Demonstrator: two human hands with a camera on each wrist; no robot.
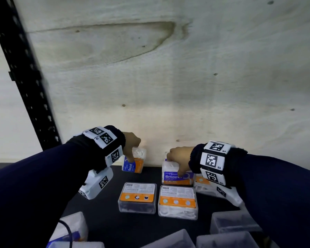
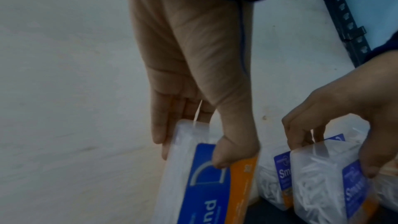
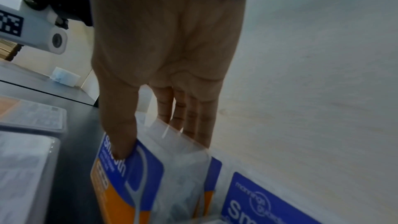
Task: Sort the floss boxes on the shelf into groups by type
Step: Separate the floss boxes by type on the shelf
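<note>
At the back of the dark shelf [image 1: 104, 219], against the pale wooden panel [image 1: 168, 77], each hand holds one floss box upright. The left hand [image 1: 131, 142] has its grip closed on the "Round" box [image 1: 132, 165], thumb on the blue and orange label and fingers behind the clear top. The right hand [image 1: 179, 156] grips the "Smooth" box [image 1: 177, 176] the same way, thumb on the blue label, fingers down its back. From the left wrist view another "Smooth" box [image 2: 277, 181] stands just behind the held one, near the panel. Nearer the front, two boxes lie flat side by side with printed backs up: the left flat box [image 1: 137, 197] and the right flat box [image 1: 177, 201]. A black slotted post [image 1: 25, 77] rises at the left.
</note>
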